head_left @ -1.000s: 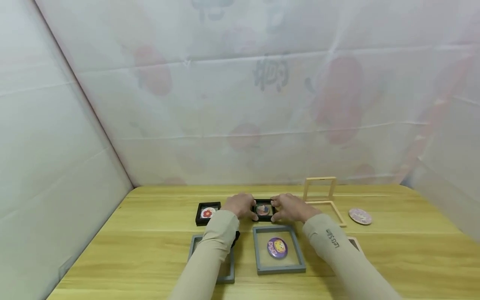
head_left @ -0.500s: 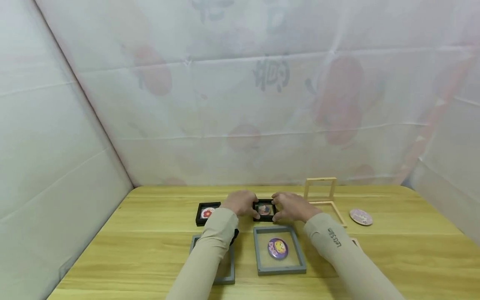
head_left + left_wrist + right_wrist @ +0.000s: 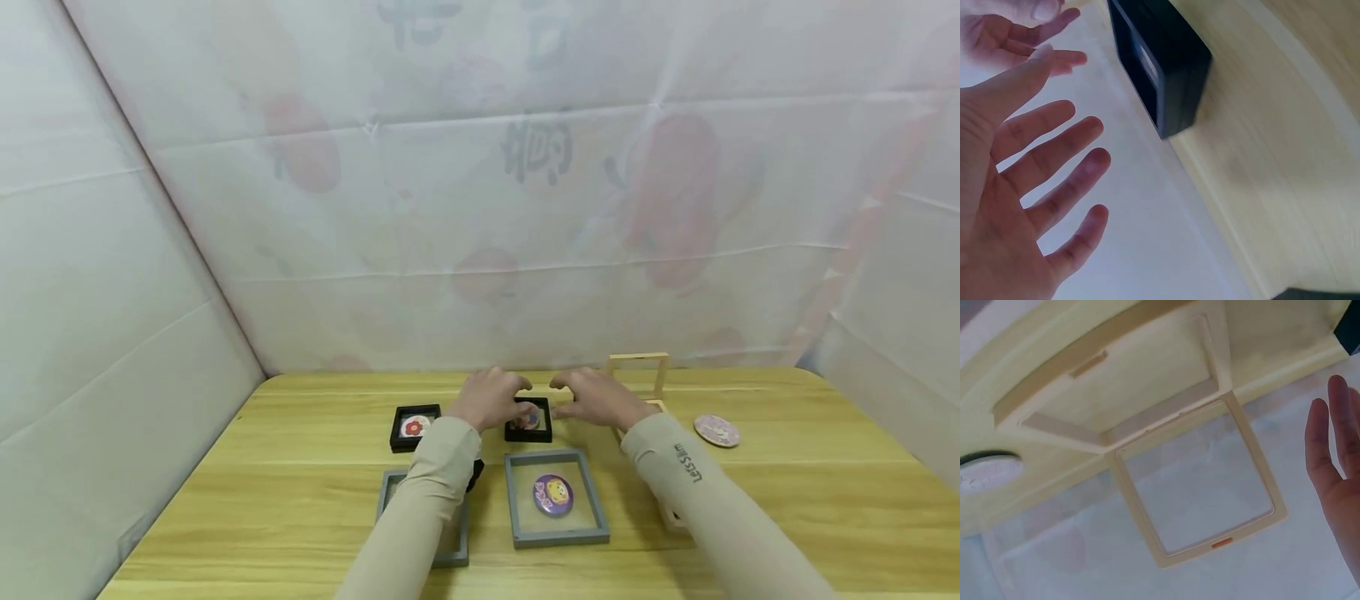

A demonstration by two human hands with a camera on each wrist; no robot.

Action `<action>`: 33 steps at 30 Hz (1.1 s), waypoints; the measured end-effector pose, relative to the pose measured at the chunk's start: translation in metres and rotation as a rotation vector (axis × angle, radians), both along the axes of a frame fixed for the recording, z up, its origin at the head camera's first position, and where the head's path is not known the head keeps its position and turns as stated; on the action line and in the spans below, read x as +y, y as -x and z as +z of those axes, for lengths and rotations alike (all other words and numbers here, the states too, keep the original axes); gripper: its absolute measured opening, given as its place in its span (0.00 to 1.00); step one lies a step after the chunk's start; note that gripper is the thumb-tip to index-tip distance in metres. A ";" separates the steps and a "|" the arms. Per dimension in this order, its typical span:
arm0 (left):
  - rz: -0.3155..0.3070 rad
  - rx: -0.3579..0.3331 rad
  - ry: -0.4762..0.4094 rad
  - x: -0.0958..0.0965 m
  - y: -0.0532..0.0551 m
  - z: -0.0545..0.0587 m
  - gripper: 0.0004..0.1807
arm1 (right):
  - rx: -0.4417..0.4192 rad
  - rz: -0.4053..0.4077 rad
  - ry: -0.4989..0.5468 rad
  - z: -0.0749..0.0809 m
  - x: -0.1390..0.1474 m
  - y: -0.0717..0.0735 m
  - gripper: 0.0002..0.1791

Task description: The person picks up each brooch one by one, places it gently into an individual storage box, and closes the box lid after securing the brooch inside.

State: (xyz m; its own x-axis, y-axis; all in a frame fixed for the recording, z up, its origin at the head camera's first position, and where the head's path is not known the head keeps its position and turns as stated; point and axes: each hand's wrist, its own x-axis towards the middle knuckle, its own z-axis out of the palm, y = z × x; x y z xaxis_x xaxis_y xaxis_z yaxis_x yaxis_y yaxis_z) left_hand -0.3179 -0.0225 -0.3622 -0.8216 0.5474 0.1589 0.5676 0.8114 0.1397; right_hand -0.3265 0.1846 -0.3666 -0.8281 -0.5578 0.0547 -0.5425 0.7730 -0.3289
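A small black display frame [image 3: 528, 437] with a round badge [image 3: 529, 417] inside lies on the table between the two hands. My left hand [image 3: 489, 398] is raised just above and left of it, fingers spread; in the left wrist view, that hand [image 3: 1041, 162] is apart from the black frame [image 3: 1179, 62]. My right hand [image 3: 596, 397] hovers at the other side, holding nothing. In the right wrist view, the straight fingers of the right hand [image 3: 1338, 456] are seen near an open light-wood frame [image 3: 1260, 456], not touching it.
Left is another black frame [image 3: 395, 437] with a red-flower badge [image 3: 414, 427]. Nearer stand two grey frames, one [image 3: 517, 500] with a purple badge [image 3: 553, 495], the other [image 3: 463, 533] partly under the left sleeve. A pale badge [image 3: 717, 431] lies at right. A fabric wall [image 3: 480, 208] rises behind.
Both hands have let go of the small black frame and lifted away from it, the right one moving slightly rightward. The frame stays where it was.
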 end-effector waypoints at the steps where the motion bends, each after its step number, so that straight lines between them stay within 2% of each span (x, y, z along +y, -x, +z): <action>1: -0.004 -0.004 -0.005 0.002 0.000 0.000 0.19 | 0.002 0.002 -0.001 0.001 0.002 0.000 0.24; 9: -0.034 -0.008 -0.016 0.012 -0.002 0.001 0.18 | 0.041 0.022 -0.003 0.000 0.015 0.001 0.16; 16: -0.077 -0.029 -0.040 0.017 -0.001 0.000 0.12 | 0.044 -0.003 -0.032 0.003 0.018 0.001 0.13; 23: -0.075 0.011 -0.003 0.028 -0.003 -0.001 0.18 | 0.063 0.010 -0.013 0.005 0.027 -0.001 0.09; 29: -0.076 0.021 0.007 0.039 -0.005 0.000 0.18 | 0.086 -0.023 0.006 0.002 0.041 -0.003 0.07; 33: -0.101 0.023 0.013 0.047 -0.005 0.000 0.18 | 0.087 -0.038 0.021 0.001 0.049 -0.004 0.05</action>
